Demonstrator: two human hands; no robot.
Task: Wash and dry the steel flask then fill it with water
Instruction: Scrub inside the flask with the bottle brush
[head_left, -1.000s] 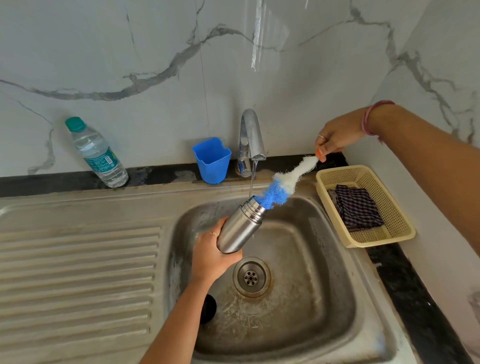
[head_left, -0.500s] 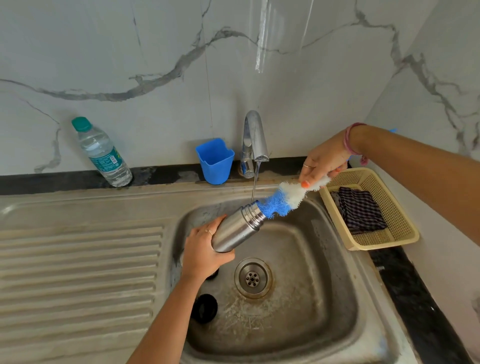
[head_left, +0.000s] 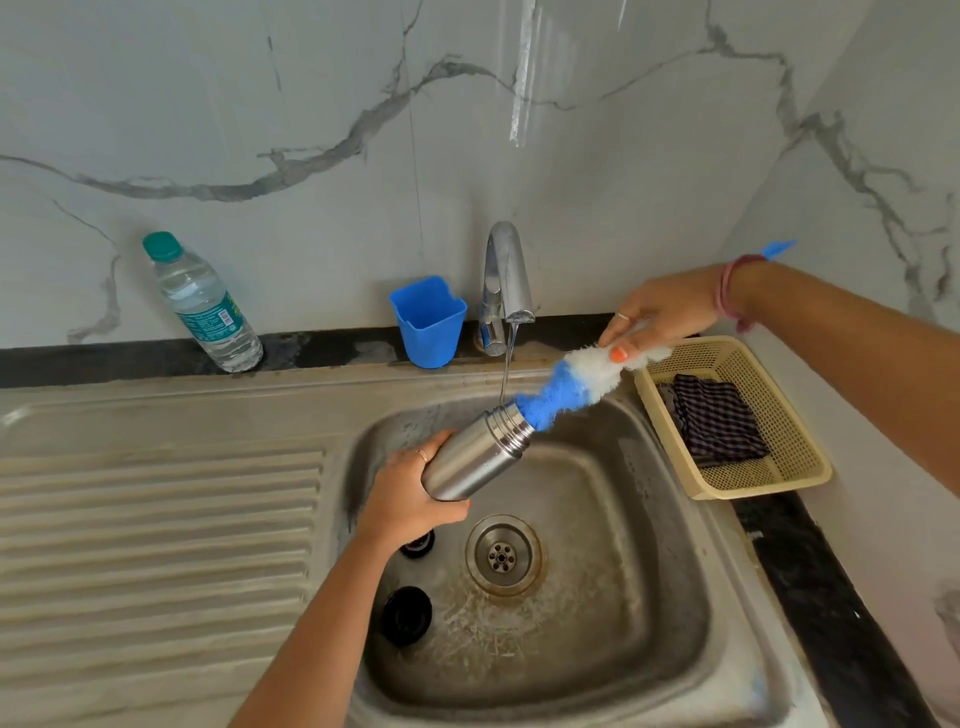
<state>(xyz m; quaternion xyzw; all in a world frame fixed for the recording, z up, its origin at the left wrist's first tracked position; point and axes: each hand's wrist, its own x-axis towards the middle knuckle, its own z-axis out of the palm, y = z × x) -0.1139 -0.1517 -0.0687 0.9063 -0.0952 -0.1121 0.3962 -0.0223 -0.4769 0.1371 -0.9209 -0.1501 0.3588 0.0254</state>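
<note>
Over the sink (head_left: 670, 519), the left hand (head_left: 410, 499) grips the tilted steel flask (head_left: 475, 454); the right hand (head_left: 660, 317) pinches a bottle brush (head_left: 566, 387) poking into its mouth. The basket (head_left: 789, 447) holds a checked cloth (head_left: 714, 418); the blue cup's (head_left: 428, 325) contents are hidden

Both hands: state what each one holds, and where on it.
Left hand grips the steel flask round its base; right hand pinches the bottle brush at its white bristles.
</note>
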